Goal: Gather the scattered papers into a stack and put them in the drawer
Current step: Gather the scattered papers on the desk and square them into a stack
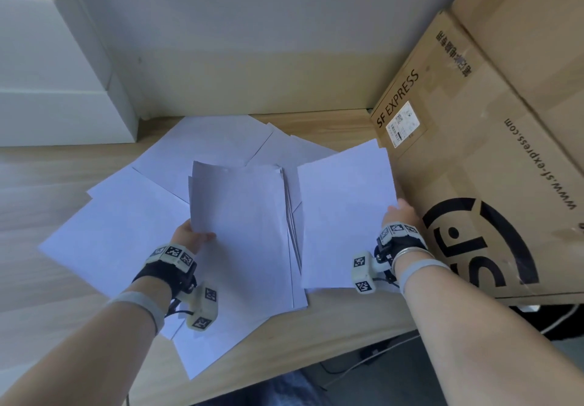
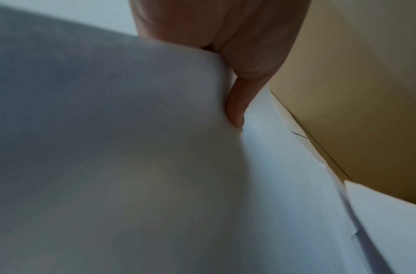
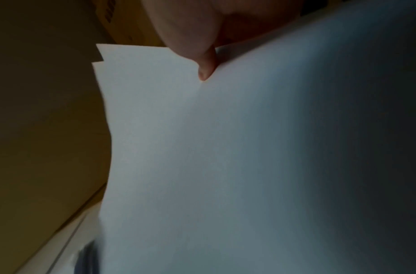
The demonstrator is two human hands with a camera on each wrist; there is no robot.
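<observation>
Several white sheets of paper [image 1: 202, 149] lie scattered and overlapping on the wooden desk [image 1: 47, 190]. My left hand [image 1: 192, 235] pinches the left edge of a partly gathered stack of papers [image 1: 243, 232], lifted off the desk; the left wrist view shows my thumb [image 2: 237, 109] pressed on that stack [image 2: 108, 148]. My right hand [image 1: 398, 213] pinches the right edge of a couple of sheets [image 1: 344, 213] held beside the stack. In the right wrist view a fingertip [image 3: 206, 68] lies on these sheets [image 3: 225, 148]. No drawer is in view.
A large SF Express cardboard box [image 1: 474, 168] stands on the desk right next to my right hand, with another box [image 1: 531, 26] above it. White boxes [image 1: 47, 89] sit at the back left. The wall [image 1: 237, 42] closes the back. Cables [image 1: 363, 358] lie below the desk edge.
</observation>
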